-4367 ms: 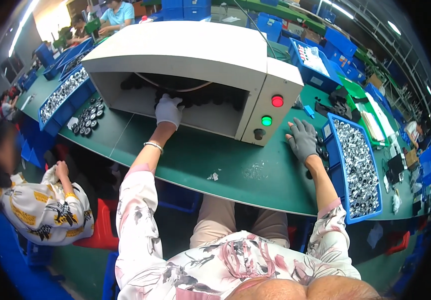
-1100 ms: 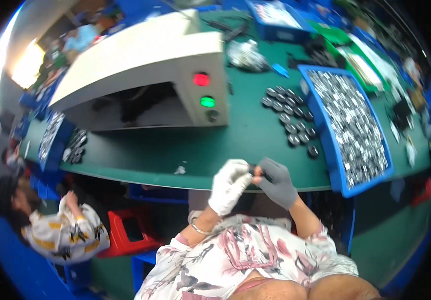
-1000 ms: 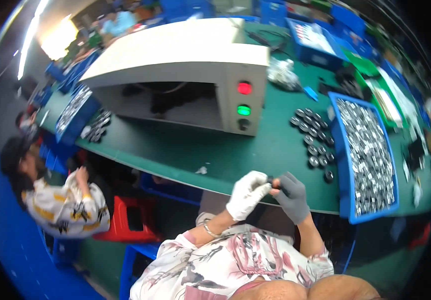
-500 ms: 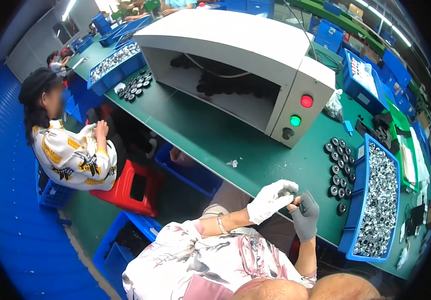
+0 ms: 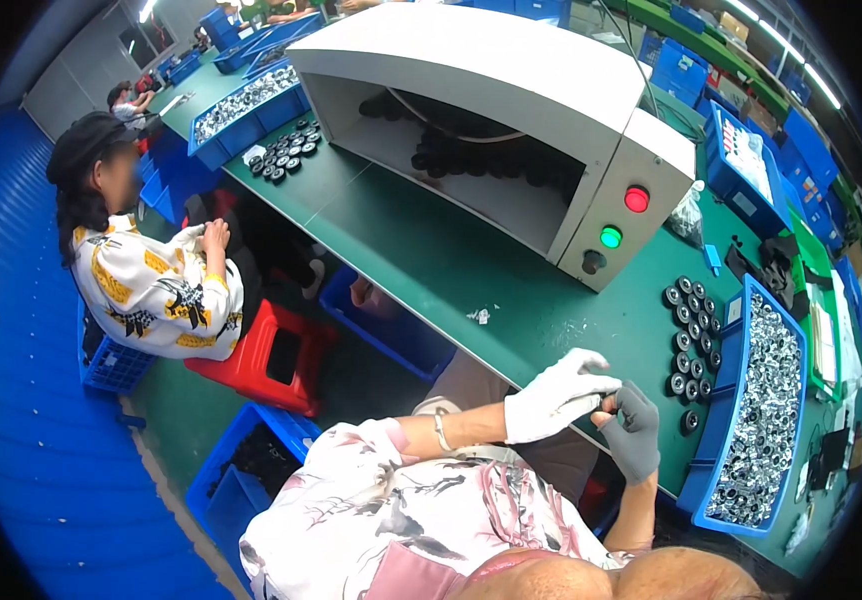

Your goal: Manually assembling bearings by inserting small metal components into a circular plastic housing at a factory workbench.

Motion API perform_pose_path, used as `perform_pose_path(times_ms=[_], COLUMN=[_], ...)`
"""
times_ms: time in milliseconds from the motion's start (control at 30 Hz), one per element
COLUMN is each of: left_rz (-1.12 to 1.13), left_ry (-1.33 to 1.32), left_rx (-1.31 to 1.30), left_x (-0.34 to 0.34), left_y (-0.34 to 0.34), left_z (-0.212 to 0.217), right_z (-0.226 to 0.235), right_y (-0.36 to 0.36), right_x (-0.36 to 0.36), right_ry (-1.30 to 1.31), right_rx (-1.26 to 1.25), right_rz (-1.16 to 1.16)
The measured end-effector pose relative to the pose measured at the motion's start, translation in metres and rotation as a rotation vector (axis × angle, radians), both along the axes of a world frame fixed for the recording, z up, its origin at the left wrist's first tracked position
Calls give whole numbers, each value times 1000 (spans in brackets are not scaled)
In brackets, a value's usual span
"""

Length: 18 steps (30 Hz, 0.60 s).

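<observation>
White glove, left hand: at 4 o'clock, over the bench's front edge; its forearm, with a bangle, lies nearly level, the fingers reach toward 3, slightly bent and a little parted, and their grip cannot be told.
Grey glove, right hand: just beside it, forearm rising from 5; fingers bent well in, bare tips showing, drawn together with the thumb on the dark part.
Dark part: between the two hands, mostly hidden; its shape cannot be told.
Bench: green, running from 11 to 4, with whitish scraps and scuffs near the middle.
Machine: white, open-fronted, at 12 to 1; dark pieces inside, red and green lights lit.
Wheels: black, rowed on the bench at 3, beside a blue bin of shiny parts.
Room: a co-worker at 9 on a red stool, hands together; a blue wall behind, a blue crate on the floor at 7.
</observation>
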<state>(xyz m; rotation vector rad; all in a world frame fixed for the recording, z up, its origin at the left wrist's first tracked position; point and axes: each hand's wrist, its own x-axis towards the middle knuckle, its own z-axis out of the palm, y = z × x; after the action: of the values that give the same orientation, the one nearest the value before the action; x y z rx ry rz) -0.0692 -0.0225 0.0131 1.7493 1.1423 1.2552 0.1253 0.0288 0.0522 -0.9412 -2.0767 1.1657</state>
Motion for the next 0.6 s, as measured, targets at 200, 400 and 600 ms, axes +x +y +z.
perform_pose_path(times_ms=[200, 400, 600], left_rz=[-30, 112, 117], left_ry=[-243, -30, -30], left_rx=[-122, 255, 283], left_x=[3, 9, 9], left_y=[-6, -5, -1], left_z=[-3, -2, -4], right_z=[6, -2, -14], right_y=[4, -3, -4], right_x=[0, -2, 0], right_ry=[8, 243, 261], right_rx=[-81, -484, -385], right_rz=[60, -53, -87])
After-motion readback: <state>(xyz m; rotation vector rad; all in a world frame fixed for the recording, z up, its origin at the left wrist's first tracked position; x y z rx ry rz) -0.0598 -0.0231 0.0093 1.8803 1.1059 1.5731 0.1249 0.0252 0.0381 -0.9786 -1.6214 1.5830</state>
